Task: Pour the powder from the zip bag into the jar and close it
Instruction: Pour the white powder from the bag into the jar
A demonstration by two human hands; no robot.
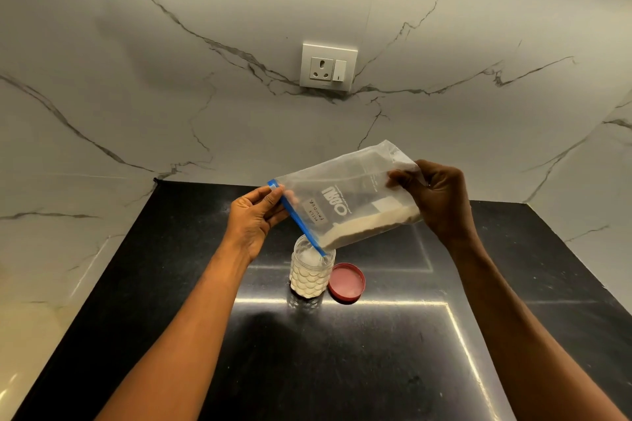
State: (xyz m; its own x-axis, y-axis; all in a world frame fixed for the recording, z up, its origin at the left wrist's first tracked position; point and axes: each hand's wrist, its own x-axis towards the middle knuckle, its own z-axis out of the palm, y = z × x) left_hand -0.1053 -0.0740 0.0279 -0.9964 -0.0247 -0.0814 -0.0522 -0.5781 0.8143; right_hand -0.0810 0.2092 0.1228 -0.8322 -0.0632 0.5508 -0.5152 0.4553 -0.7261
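1. Zip bag (345, 202) was held tilted above the black counter (393, 352), its long axis running from the raised closed end at about 2 o'clock down to the blue zip strip (297, 219) at about 8 o'clock.
2. The lowest corner of the strip was dipped into the open mouth of the jar (312, 272), which stood directly below the bag, nearer the left hand than the right.
3. The left hand (254, 220) was closed in a pinch on the upper end of the zip strip.
4. The right hand (436, 198) was curled around the bag's raised closed end.
5. Powder (372, 227) was seen lying along the bag's lower edge, sloped toward the jar, which already looked partly filled.
6. The red lid (346, 283) lay just beside the jar at its 3 o'clock, inner face up.
7. A handwritten label reading "MILK POWDER" could be read; the larger printed brand appeared upside down and could not be made out with certainty.
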